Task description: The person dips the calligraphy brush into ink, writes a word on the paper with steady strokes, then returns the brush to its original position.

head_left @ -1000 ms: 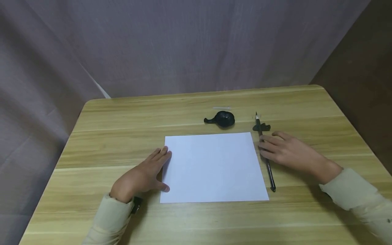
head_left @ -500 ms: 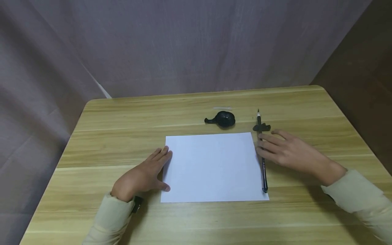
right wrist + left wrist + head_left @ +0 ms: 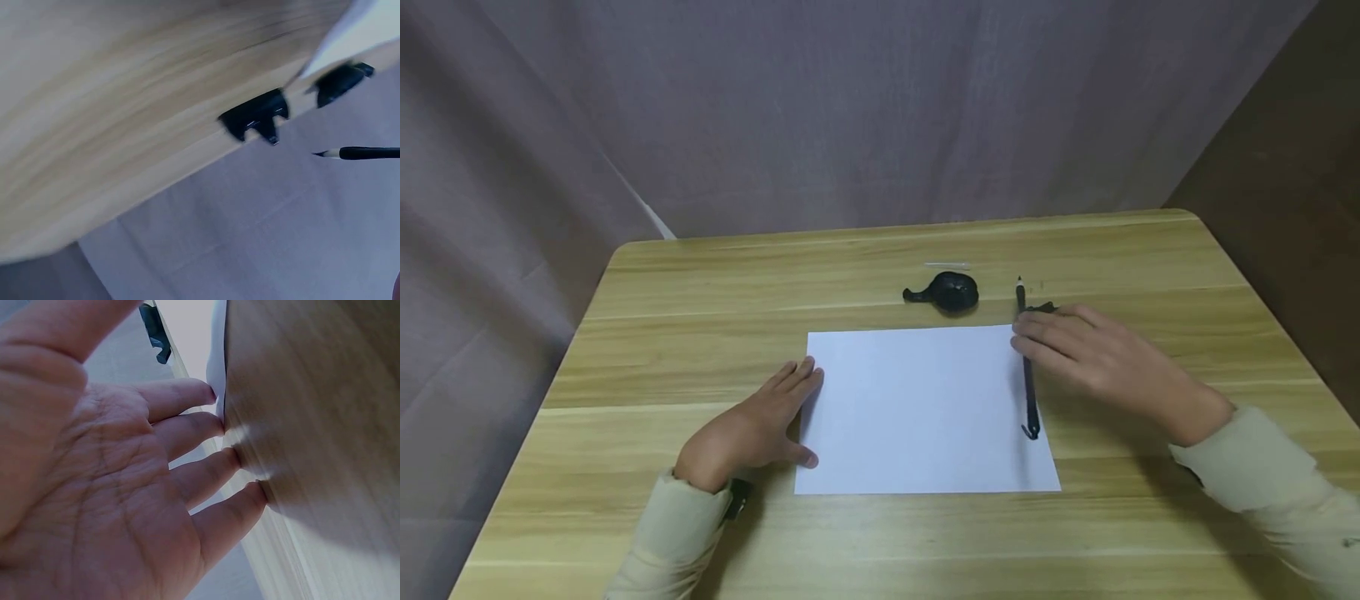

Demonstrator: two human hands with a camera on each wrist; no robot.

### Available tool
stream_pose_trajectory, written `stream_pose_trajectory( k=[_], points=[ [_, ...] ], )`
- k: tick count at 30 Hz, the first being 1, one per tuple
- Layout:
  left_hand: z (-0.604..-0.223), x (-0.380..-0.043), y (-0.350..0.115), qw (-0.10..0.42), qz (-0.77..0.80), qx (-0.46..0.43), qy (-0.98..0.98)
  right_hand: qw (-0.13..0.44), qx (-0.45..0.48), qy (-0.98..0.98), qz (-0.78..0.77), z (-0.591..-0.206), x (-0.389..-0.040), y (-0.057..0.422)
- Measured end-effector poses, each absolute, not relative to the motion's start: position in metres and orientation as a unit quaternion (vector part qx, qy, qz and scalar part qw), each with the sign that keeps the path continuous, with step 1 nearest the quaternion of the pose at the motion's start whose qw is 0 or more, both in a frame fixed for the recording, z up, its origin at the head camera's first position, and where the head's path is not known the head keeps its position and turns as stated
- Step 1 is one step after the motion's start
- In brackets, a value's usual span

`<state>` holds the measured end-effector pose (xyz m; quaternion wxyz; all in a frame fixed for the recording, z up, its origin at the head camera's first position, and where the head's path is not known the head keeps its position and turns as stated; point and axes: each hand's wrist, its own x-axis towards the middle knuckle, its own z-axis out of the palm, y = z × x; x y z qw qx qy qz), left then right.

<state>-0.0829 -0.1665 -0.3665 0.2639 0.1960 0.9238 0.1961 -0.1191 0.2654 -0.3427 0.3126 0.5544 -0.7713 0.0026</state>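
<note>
- I saw the right hand (image 3: pixel 1097 358) pinching a slim black writing brush with a pale, dark-pointed tip (image 3: pixel 1029 383); the brush slanted over the right edge of a blank white rectangular paper sheet (image 3: pixel 917 417), tip toward the far side.
- The left hand (image 3: pixel 752 433) gripped nothing: its fingers lay extended across the sheet's left edge, some tips on the pale wood-grain table (image 3: pixel 880 546).
- I judged that light pressure there could let the sheet skid or wrinkle; in the left wrist view its edge looked slightly bowed.
- A loose pinch could let the brush roll and drop its tip onto the white surface, leaving a mark if it was wet, which I could not tell.
- The small dark loop (image 3: pixel 1024 431) at the brush's near end could have snagged the sheet.
- A sideways swing could knock the jagged black brush rest (image 3: pixel 256 115) beside the right hand, or the glossy black ladle-shaped vessel (image 3: pixel 953 292) beyond the sheet.
- I could read no brand, label or writing anywhere.
</note>
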Motion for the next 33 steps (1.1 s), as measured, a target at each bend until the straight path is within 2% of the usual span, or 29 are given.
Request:
stream_pose_trajectory(
  k=[12,23,33],
  points=[
    [-0.361,-0.085,-0.162,0.268,0.176,0.191,0.928,0.355,0.43,-0.804,0.204,-0.344,-0.126,0.225],
    [-0.355,-0.085,-0.154,0.263,0.128,0.19,0.937,0.352,0.262,-0.837,0.327,-0.347,-0.139,0.197],
    [-0.354,-0.084,-0.15,0.256,0.122,0.193,0.939,0.342,0.171,-0.808,0.449,-0.355,-0.154,0.191]
  ],
)
